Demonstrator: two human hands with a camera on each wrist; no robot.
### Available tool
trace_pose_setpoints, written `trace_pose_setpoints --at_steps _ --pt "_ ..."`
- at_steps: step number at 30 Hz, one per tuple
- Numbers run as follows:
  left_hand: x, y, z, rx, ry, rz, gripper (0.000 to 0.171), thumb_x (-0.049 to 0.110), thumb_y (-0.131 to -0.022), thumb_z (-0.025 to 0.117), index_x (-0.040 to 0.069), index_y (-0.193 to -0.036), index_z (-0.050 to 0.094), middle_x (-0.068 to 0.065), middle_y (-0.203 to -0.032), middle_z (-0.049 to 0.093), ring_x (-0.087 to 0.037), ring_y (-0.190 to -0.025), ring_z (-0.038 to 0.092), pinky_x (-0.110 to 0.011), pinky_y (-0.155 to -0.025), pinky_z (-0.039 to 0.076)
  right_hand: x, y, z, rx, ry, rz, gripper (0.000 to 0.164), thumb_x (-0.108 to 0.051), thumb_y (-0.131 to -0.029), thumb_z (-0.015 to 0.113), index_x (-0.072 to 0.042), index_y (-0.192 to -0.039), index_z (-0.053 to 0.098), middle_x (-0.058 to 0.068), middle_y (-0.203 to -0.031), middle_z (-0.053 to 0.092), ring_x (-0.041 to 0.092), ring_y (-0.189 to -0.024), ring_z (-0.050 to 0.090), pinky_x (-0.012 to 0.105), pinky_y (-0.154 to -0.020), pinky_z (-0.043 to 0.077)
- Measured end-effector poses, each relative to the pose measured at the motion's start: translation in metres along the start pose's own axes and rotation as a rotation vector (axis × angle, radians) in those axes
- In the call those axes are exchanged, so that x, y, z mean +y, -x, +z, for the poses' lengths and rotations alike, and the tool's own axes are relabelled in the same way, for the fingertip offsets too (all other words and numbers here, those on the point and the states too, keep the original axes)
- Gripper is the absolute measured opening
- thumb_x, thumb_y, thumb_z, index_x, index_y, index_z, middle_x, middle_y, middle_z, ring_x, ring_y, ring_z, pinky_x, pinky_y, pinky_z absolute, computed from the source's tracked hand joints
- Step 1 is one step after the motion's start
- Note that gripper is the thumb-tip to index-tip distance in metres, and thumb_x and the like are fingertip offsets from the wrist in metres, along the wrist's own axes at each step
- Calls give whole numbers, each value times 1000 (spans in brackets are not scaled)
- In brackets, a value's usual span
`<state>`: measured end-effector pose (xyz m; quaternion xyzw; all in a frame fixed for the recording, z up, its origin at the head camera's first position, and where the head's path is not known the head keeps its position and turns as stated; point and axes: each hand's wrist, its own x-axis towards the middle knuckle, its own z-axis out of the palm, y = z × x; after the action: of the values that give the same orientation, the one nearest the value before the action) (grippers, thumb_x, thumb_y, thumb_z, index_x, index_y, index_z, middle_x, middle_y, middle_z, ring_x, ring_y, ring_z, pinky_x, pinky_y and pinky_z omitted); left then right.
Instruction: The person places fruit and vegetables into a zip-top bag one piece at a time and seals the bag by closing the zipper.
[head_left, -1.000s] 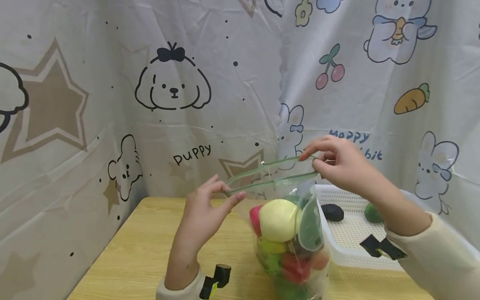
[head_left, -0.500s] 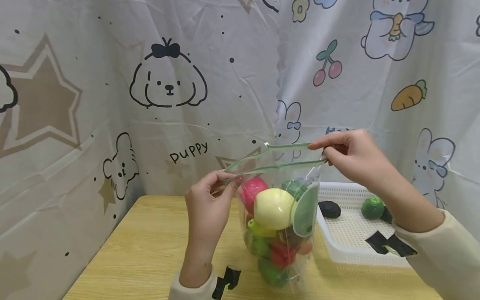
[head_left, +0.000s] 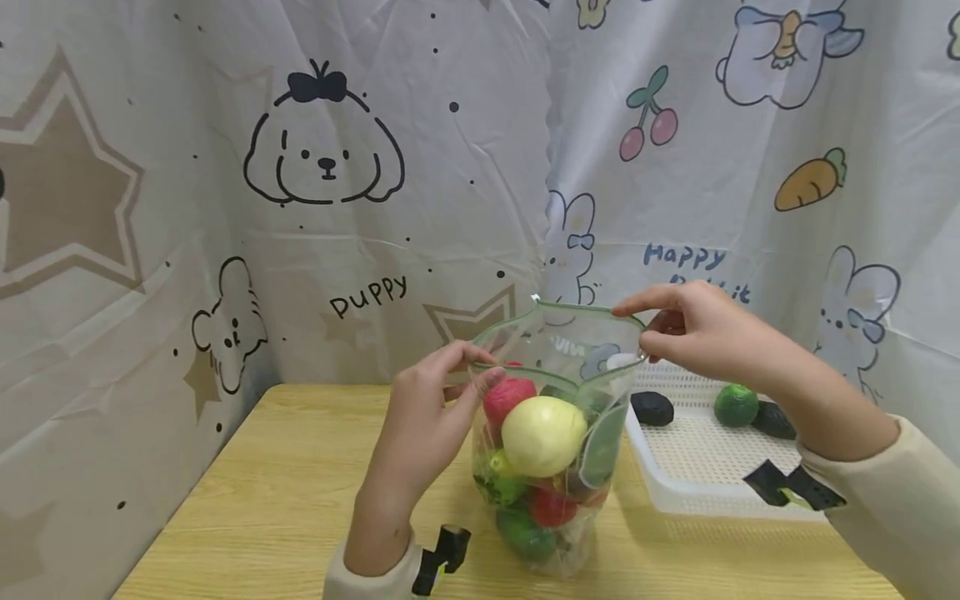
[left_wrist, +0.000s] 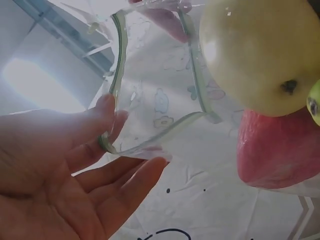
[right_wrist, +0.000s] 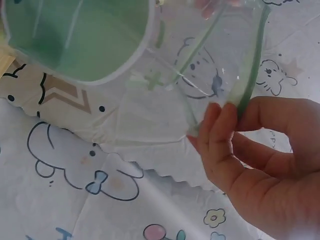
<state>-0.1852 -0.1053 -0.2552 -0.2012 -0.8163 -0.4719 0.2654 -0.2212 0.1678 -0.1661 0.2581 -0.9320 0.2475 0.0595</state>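
A clear zip bag [head_left: 576, 542] with a green-edged mouth stands upright on the wooden table, its mouth spread wide. Inside are a pale yellow round fruit [head_left: 543, 436], a pink-red fruit [head_left: 510, 398], a red piece [head_left: 552, 507] and green pieces [head_left: 525, 531], all seen through the plastic. My left hand [head_left: 423, 425] pinches the left end of the rim between thumb and fingers; in the left wrist view the yellow fruit [left_wrist: 260, 55] lies beyond it. The right end of the rim is held by my right hand [head_left: 705, 333], also seen pinching the green edge [right_wrist: 252, 65] in the right wrist view.
A white perforated basket [head_left: 675, 492] stands right of the bag, partly behind my right forearm. It holds dark oval pieces [head_left: 652, 408] and a green round one [head_left: 736, 405]. A printed curtain [head_left: 450, 167] closes off the table's back and left.
The bag's mouth has widened from a narrow slit to a broad opening. The bag has shifted left in view, both hands still holding its rim. The head view has tilted down slightly.
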Motion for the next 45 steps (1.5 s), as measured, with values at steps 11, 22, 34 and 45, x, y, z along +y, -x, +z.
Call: trace_pose_setpoints --at_steps 11,22,34,45 --pt "0 -4 -3 67 -31 -50 22 40 -83 65 19 -92 65 2 -97 70 -11 -95 65 -33 -80 60 115 -7 -16 115 82 218 35 -25 -95 49 -2 -118 61 26 -103 67 26 -80 67 50 -73 58" --pt "3 1 -11 66 -84 -70 24 43 -83 64 22 -92 66 -4 -129 61 -16 -117 55 -37 -85 58 237 -15 7 152 137 309 35 -18 -94 44 8 -115 58 37 -113 57 46 -97 56 59 -73 52" --pt "5 2 -9 55 -117 -81 27 47 -82 63 22 -92 67 0 -134 56 -19 -121 51 -36 -83 59 290 -9 28 -336 83 532 53 -22 -88 53 19 -120 46 40 -111 52 42 -88 56 48 -71 59" --pt "5 1 -6 61 -112 -56 26 44 -82 65 20 -91 67 1 -133 57 -16 -121 50 -35 -81 60 294 5 52 -404 -30 652 76 -25 -82 69 18 -132 31 44 -125 40 36 -93 58 45 -78 60"
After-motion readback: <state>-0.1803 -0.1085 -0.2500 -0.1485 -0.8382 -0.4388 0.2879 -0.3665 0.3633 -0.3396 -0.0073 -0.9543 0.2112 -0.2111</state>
